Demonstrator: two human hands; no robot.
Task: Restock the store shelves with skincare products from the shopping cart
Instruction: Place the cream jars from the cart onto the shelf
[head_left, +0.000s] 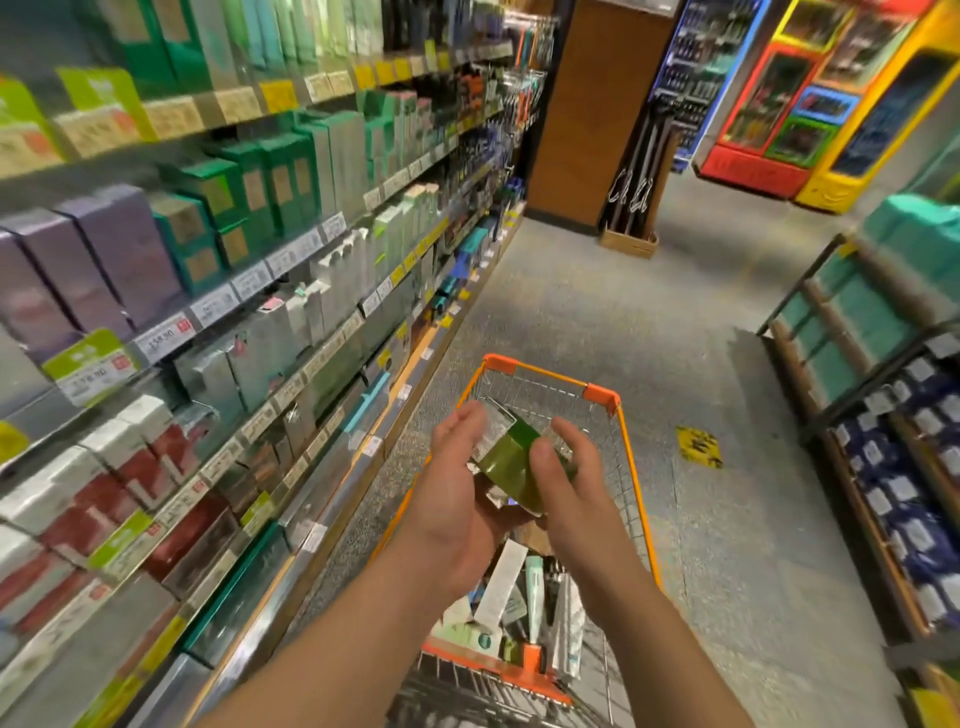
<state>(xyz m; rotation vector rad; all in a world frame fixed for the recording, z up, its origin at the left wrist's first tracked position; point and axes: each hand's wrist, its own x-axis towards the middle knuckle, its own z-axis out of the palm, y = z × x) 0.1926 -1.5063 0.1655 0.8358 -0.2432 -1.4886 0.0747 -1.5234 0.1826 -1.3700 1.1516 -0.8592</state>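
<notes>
The green box sat between both hands above the far half of the shopping cart, tilted, with a pale labelled face turned up and to the left. A second, smaller carton seemed to lie under it against the left palm, though the blur left that unsure.

The step in hand looked like picking a product out and readying it for the shelves on the left. To do it well, the person would want to read the label side, match the box to the row of like green cartons on the upper tiers, and carry it across with one firm grasp so the loose item below did not slip back into the cart.

The left hand cradled the box from below and behind; its fingers lay nearly straight and together, pressed along the box's left face, more a support than a clasp. The right hand came in from the other side, its thumb across the green front and its fingers gently curved round the far edge, so it lightly grasped the box.

Below the wrists, tubes and white cartons filled the near end of the cart, which stood on the speckled floor just beside the shelf base.
</notes>
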